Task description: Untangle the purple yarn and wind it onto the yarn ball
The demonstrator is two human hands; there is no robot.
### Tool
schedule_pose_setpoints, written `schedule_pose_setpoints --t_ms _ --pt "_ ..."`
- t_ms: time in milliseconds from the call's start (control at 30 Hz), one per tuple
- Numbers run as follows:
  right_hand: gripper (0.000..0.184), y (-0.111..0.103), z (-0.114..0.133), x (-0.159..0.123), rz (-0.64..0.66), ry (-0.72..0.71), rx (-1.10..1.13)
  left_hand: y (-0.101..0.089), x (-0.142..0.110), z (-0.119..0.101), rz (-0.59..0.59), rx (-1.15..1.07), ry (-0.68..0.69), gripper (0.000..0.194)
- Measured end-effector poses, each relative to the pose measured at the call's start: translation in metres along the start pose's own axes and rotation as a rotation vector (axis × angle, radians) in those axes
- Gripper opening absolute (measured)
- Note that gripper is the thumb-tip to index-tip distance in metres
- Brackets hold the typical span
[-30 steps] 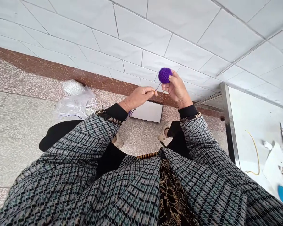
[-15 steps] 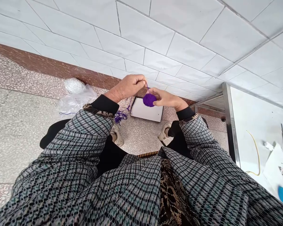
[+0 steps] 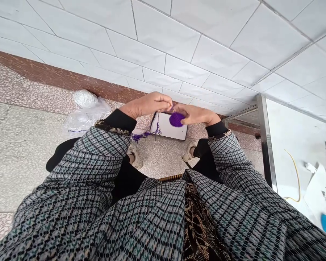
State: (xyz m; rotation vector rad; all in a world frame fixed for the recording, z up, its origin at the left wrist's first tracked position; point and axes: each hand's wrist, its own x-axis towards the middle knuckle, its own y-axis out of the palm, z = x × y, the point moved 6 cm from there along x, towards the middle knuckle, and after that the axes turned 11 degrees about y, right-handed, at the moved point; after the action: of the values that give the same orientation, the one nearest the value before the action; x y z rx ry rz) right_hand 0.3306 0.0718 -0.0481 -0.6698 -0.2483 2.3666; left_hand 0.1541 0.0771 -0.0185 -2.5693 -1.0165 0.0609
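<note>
Here's my right hand (image 3: 197, 114), fingers curled around the far right side of the purple ball (image 3: 176, 120), thumb pressed to its near side. And my left hand (image 3: 149, 103): fingers drawn together, thumb and fingertips pinching the purple strand (image 3: 173, 108), a short line running to the ball. So from that left pinch the ball lies to the right and a touch nearer my body; the right hand is the closer one, right on it. Long axis? None to speak of, it's practically round, a little blurred. Down below, over the floor (image 3: 163, 156), a loose purple tangle (image 3: 137, 137) sits left of the white panel (image 3: 170, 127), stray loops reaching across its edge.
</note>
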Motion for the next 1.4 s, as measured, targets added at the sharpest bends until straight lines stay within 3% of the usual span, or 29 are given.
schedule_pose_setpoints --t_ms 33,100,233,300,433,600,767,867,933,1000,1100,1167,1200,1267,1400 --pt "0.06 0.002 0.004 -0.006 0.085 -0.058 0.069 -0.005 -0.001 0.002 -0.029 -0.02 -0.015 0.019" --pt "0.075 -0.012 0.009 -0.015 0.021 -0.168 0.275 -0.009 -0.003 0.005 -0.068 -0.07 -0.027 0.021" --pt "0.088 -0.059 0.004 -0.024 -0.498 -0.325 0.618 0.004 -0.001 0.003 -0.016 -0.159 -0.006 0.021" --pt "0.089 -0.07 0.001 -0.024 -0.647 -0.375 0.692 0.014 0.001 0.001 0.038 -0.171 -0.02 0.019" --pt "0.091 -0.084 0.003 -0.034 -0.778 -0.296 0.573 0.02 0.002 0.007 0.048 -0.154 -0.074 0.02" --pt "0.078 -0.121 -0.008 -0.062 -1.006 -0.267 0.476 0.015 -0.001 0.023 0.078 -0.058 -0.1 0.022" --pt "0.058 -0.127 -0.038 -0.04 -1.084 -0.1 0.367 0.031 -0.005 0.002 0.339 -0.084 0.059 0.025" --pt "0.049 -0.111 -0.042 -0.025 -1.086 -0.006 0.177 0.033 -0.008 -0.018 0.373 -0.079 0.114 0.029" --pt "0.047 -0.092 -0.037 -0.017 -0.954 0.059 -0.014 0.025 -0.011 -0.024 0.293 -0.065 0.092 0.032" --pt "0.047 -0.065 -0.031 -0.008 -0.62 0.11 -0.152 0.008 -0.013 -0.022 0.116 -0.087 0.05 0.035" --pt "0.05 -0.017 -0.018 -0.011 -0.014 0.058 -0.095 -0.021 -0.018 -0.008 -0.201 -0.155 -0.009 0.036" --pt "0.061 -0.004 -0.002 -0.02 0.174 -0.071 0.061 -0.033 -0.019 0.003 -0.335 -0.185 -0.027 0.03" --pt "0.069 -0.005 0.005 -0.023 0.173 -0.139 0.152 -0.035 -0.019 0.008 -0.361 -0.195 -0.031 0.027" --pt "0.085 -0.02 0.014 -0.026 0.022 -0.231 0.325 -0.032 -0.014 0.015 -0.32 -0.191 -0.04 0.022" --pt "0.084 -0.06 0.007 -0.025 -0.544 -0.261 0.515 0.002 -0.005 0.013 0.039 -0.144 -0.033 0.02"
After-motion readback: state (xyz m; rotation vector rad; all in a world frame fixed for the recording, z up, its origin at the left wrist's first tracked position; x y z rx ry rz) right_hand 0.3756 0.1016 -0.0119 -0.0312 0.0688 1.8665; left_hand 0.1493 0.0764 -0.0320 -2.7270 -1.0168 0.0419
